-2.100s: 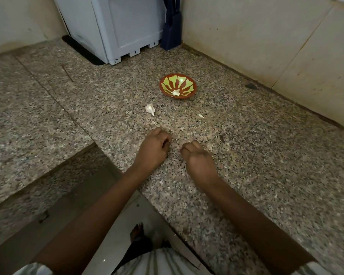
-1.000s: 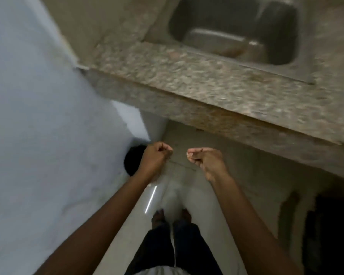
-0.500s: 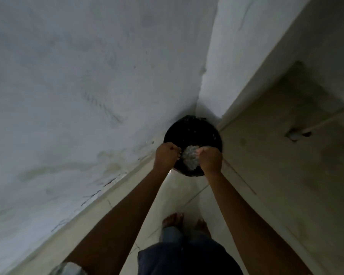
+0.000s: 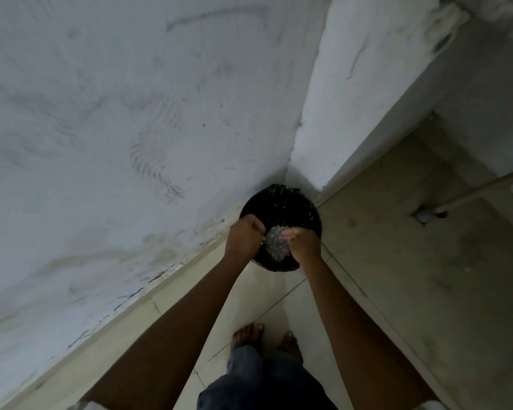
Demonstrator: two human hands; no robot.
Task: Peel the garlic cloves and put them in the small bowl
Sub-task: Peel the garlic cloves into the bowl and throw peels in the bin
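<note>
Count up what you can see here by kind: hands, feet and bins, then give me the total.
Hands: 2, left hand and right hand
Bare feet: 2, left foot and right foot
Black bin: 1
Total: 5

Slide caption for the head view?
Left hand and right hand over a black bin in the wall corner, pale scraps inside.
</note>
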